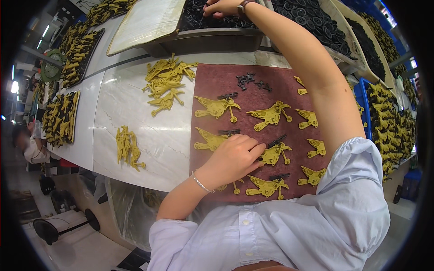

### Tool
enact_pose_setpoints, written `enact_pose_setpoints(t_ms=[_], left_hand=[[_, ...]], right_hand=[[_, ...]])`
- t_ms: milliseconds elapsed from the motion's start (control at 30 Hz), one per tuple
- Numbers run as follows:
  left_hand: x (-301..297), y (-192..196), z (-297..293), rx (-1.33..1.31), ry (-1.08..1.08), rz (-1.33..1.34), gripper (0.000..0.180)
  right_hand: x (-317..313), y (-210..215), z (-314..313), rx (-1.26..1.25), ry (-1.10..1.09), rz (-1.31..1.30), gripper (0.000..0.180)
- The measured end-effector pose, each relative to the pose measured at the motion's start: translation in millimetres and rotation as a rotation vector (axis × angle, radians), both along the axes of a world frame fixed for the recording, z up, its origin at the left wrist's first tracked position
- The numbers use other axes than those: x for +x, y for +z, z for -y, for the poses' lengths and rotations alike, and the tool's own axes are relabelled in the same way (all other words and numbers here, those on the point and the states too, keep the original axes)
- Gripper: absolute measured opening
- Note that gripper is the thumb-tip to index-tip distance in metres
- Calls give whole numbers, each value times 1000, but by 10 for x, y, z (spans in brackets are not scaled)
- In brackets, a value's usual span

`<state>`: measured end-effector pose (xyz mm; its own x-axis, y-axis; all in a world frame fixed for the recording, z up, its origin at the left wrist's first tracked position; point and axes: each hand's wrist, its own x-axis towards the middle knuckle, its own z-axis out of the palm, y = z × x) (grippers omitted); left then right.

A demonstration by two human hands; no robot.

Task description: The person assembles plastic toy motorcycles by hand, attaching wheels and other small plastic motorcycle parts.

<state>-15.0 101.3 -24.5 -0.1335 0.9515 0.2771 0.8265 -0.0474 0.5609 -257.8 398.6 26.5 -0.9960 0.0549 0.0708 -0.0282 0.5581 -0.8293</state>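
Observation:
My left hand (236, 159) rests low over a dark red cloth mat, its fingers curled together at the pointed end of a yellow bird-shaped plastic part (276, 154). A slim black piece (276, 141) lies along that part's upper edge. Up at the far edge of the view, my right hand (222, 7) reaches into a bin of small black parts (194, 18), with thumb and fingers apart; its fingertips are partly lost among them. More yellow parts lie in rows on the mat (289, 74), including one (266, 187) with a black piece on it.
Small black pieces (251, 82) lie at the mat's far side. Yellow parts sit in a heap (167, 79) and a smaller stack (128, 147) on the white table (149, 174). Bins of black discs (307, 20) and filled trays (63, 118) surround the work area. Another person (36, 149) is far left.

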Motion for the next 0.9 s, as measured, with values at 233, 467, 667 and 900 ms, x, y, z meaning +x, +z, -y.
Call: enact_pose_setpoints(t_ms=[233,467,667,900], left_hand=[[5,14,1,-4,1,-3,39],[-4,18,-5,-13,4,-19,39],[-12,-13,-30,3,12,-14,35],[4,3,-31,-21,2,4,36]], right_hand=[[568,301,-16,-667,103,15,16],[1302,62,592,-451,435,120,43],[1389,-372,752,-465,353,241,26],[1289,-265,799,-375,400,99,27]])
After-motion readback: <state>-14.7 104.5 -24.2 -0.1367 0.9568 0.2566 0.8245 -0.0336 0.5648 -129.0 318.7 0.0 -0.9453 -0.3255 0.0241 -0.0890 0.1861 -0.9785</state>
